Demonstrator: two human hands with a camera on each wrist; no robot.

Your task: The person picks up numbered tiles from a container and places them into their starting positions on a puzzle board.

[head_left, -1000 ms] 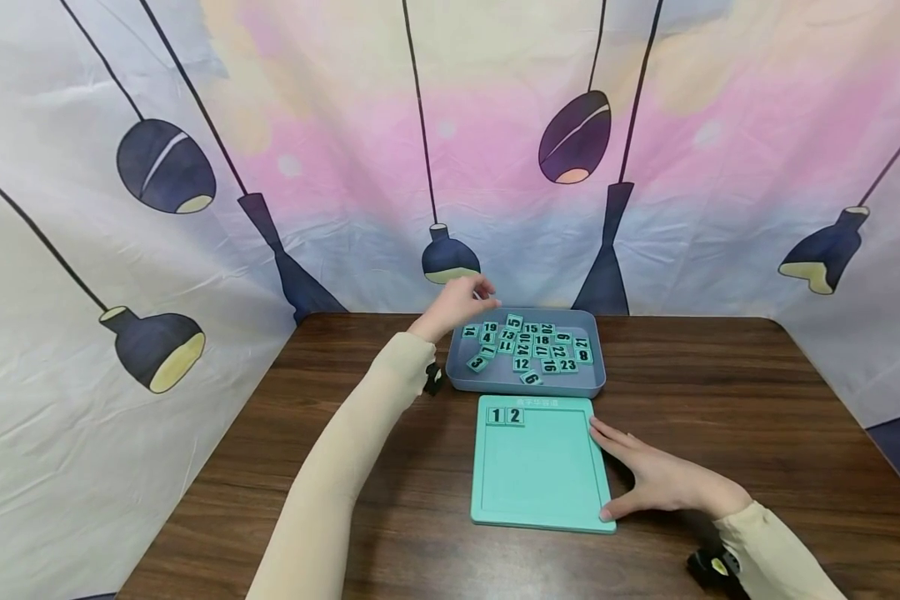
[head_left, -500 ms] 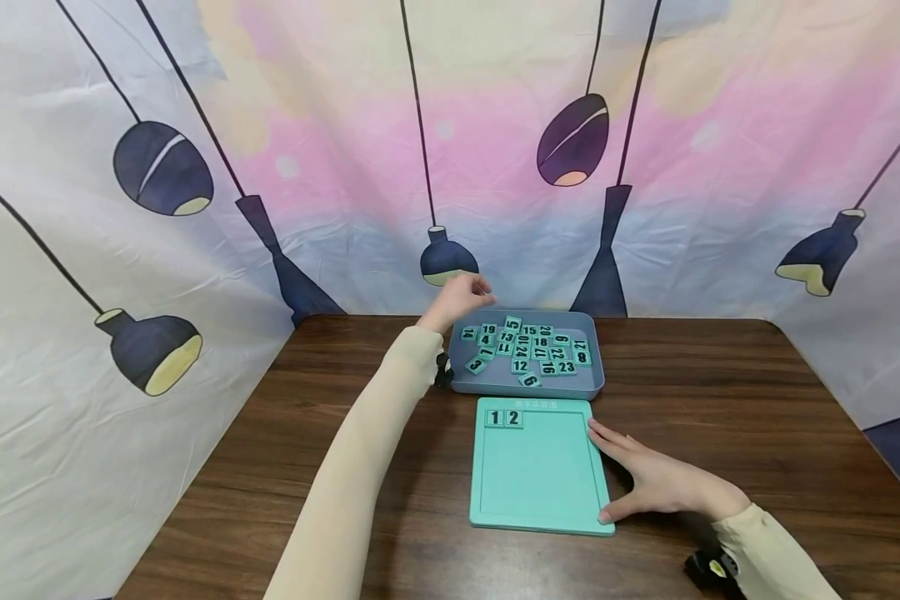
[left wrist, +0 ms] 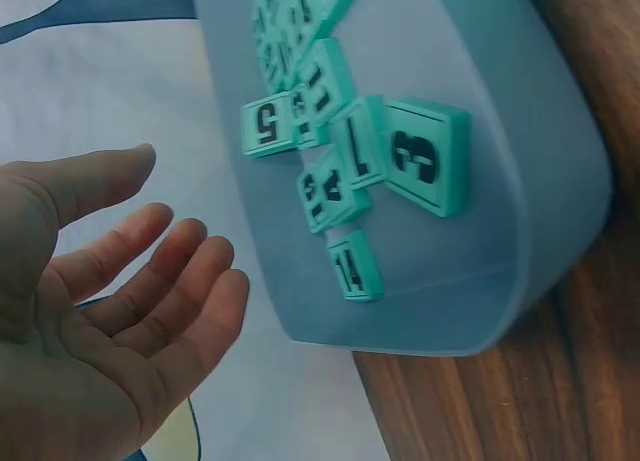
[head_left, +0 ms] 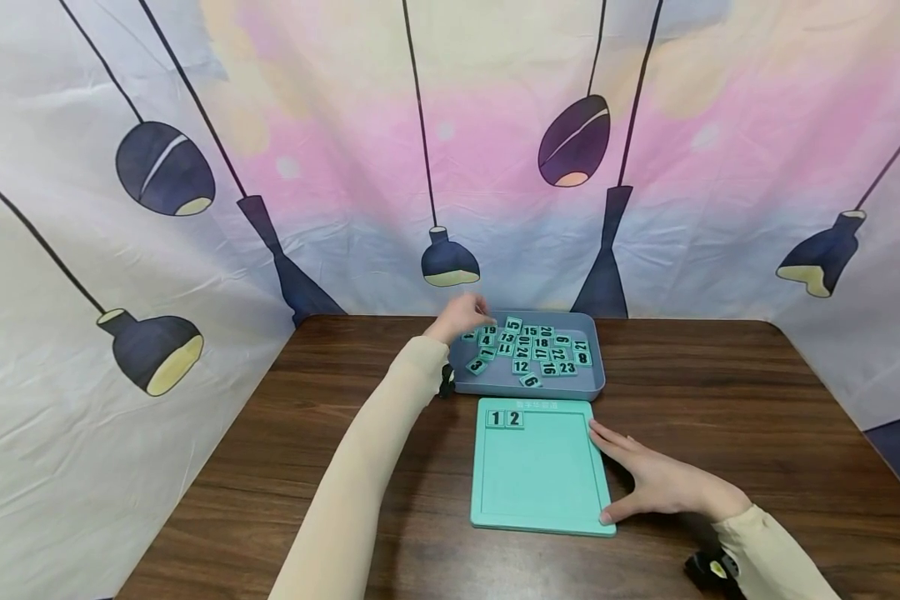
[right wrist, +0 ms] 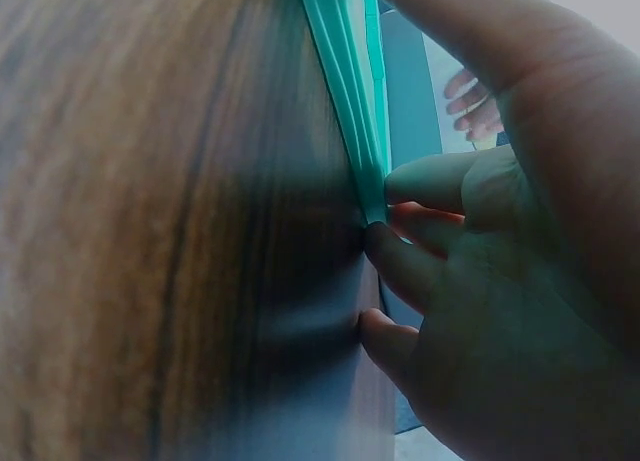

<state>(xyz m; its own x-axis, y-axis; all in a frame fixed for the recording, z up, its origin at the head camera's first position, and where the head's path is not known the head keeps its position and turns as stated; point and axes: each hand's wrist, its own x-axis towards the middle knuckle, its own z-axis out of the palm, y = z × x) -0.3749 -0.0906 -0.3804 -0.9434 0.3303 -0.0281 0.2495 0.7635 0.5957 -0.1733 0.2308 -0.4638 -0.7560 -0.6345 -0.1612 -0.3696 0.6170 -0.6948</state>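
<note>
My left hand [head_left: 461, 318] hovers over the back left corner of the grey-blue tray [head_left: 525, 388], its fingers loosely bent. In the left wrist view the hand [left wrist: 130, 311] holds nothing, beside the tray wall, with tile 3 [left wrist: 428, 156], tile 5 [left wrist: 268, 124] and tile 14 [left wrist: 355, 266] lying inside. My right hand [head_left: 663, 479] rests spread along the right edge of the green board [head_left: 543, 475]. Tiles 1 [head_left: 495, 419] and 2 [head_left: 514, 419] sit side by side at the board's upper left. Close up, the right fingers [right wrist: 405, 261] touch the board's edge [right wrist: 345, 91].
The brown wooden table [head_left: 720, 400] extends on both sides of the board and tray. A cloth with printed lamps [head_left: 375, 167] hangs behind the table's back edge. Several numbered tiles lie loose in the tray, some turned sideways or upside down.
My left hand has come down and slightly nearer, over the tray's back left corner, now covering part of tile 14 in the head view. My right hand and the board have stayed in place.
</note>
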